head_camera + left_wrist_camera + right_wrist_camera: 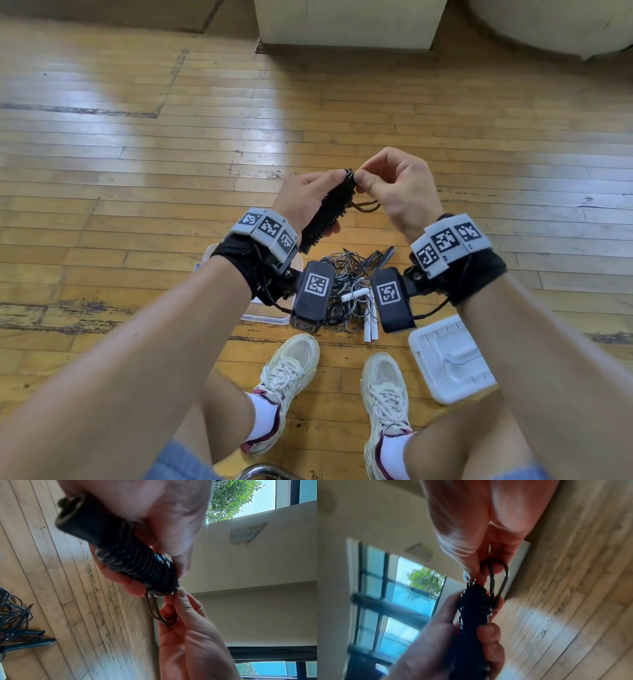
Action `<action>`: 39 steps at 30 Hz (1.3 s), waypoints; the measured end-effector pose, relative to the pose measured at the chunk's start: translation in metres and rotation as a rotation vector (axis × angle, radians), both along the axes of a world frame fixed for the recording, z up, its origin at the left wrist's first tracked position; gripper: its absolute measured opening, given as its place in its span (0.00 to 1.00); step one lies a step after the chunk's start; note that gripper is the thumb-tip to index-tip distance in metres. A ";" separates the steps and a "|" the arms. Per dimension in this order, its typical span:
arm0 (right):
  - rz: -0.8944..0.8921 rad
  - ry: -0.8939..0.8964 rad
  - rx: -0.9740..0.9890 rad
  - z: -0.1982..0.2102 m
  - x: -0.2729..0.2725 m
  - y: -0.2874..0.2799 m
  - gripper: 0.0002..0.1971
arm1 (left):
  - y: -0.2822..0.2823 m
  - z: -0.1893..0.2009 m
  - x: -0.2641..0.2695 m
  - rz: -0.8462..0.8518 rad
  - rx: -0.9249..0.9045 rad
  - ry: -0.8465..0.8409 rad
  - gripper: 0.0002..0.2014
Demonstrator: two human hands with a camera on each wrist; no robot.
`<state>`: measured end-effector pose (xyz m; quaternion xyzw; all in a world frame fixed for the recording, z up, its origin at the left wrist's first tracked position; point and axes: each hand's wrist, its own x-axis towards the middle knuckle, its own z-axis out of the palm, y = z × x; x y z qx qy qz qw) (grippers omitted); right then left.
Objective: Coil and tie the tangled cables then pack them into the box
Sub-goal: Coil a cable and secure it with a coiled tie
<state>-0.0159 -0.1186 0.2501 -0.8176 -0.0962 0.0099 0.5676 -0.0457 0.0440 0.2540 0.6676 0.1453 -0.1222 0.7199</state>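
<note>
My left hand (313, 198) grips a black cable bundle (329, 212) wound tightly round itself, held up above the floor. In the left wrist view the same black cable bundle (137, 563) shows a thick plug end sticking out near the palm. My right hand (383, 185) pinches the cable's free end at the top of the bundle, and a small loop (164, 616) of it hangs by the fingers. The loop (498, 577) also appears in the blurred right wrist view. A tangled pile of cables (349, 287) lies on the floor below.
A white plastic lid (452, 359) lies on the wooden floor at the right, by my right shoe (385, 387). Part of a clear box (263, 317) shows under my left wrist. White connectors (370, 325) lie in the pile. A white cabinet (346, 24) stands far ahead.
</note>
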 end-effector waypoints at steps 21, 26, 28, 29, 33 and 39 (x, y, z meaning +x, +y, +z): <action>0.050 -0.228 -0.470 -0.008 -0.003 0.000 0.12 | 0.002 -0.001 0.005 0.003 0.082 -0.035 0.13; 0.109 -0.150 -0.494 -0.005 -0.004 0.005 0.13 | 0.000 -0.006 0.003 0.045 0.129 -0.059 0.11; 0.175 0.000 -0.411 0.001 -0.002 0.004 0.13 | 0.001 -0.006 0.004 0.082 0.146 -0.066 0.12; 0.192 0.082 -0.351 0.004 0.000 0.002 0.13 | 0.002 -0.004 0.006 0.084 0.143 -0.066 0.12; 0.219 0.306 -0.121 0.010 0.003 -0.007 0.12 | 0.009 0.000 0.007 0.045 0.134 -0.073 0.13; 0.114 0.199 -0.082 -0.003 0.005 -0.007 0.12 | 0.003 -0.008 0.004 -0.004 0.207 -0.118 0.12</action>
